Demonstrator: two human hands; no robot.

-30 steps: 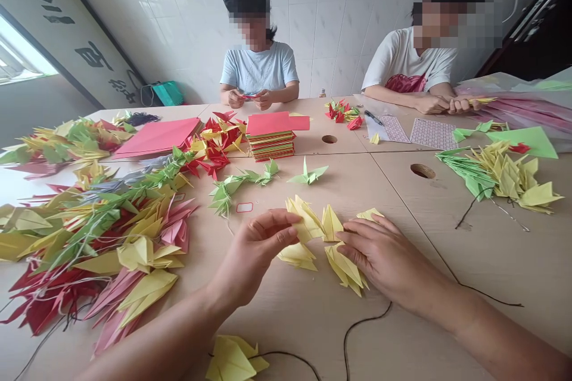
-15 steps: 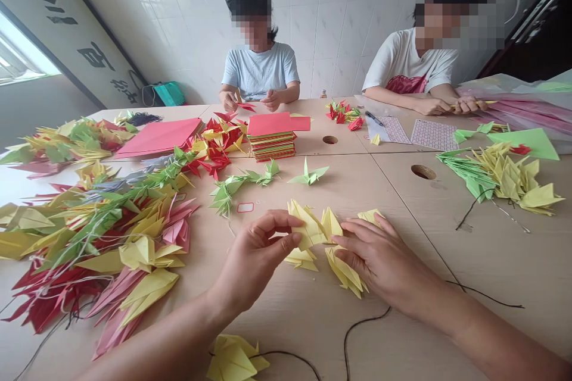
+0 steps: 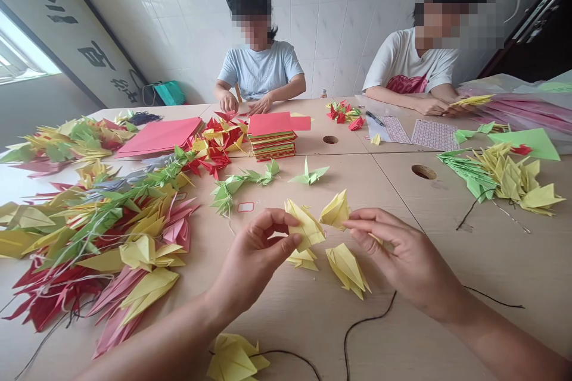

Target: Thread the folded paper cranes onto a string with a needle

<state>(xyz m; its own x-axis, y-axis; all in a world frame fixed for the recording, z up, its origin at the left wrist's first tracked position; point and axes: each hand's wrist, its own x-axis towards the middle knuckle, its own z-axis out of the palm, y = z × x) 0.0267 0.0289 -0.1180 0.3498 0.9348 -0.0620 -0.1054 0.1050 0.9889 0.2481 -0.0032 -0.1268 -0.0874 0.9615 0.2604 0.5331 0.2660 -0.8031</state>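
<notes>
Pinching a yellow folded paper crane (image 3: 306, 227) between thumb and forefinger, the left hand (image 3: 254, 259) is closed on it just above the surface (image 3: 402, 190). The right hand (image 3: 402, 256) is likewise closed, its fingertips clamped on the edge of a second yellow crane (image 3: 336, 211), which is lifted clear of the surface and sits just beside the first. Two more yellow cranes lie flat between and below the hands: one (image 3: 347, 269) near the right hand, a smaller one (image 3: 302, 259) under the left thumb. A black cord (image 3: 364, 324) runs across the surface under the right wrist. A large heap of strung cranes (image 3: 102, 232) in red, pink, yellow and green fills the left side. A stack of coloured paper sheets (image 3: 271, 137) stands further back. Two other persons sit at the far edge, their hands on the surface.
</notes>
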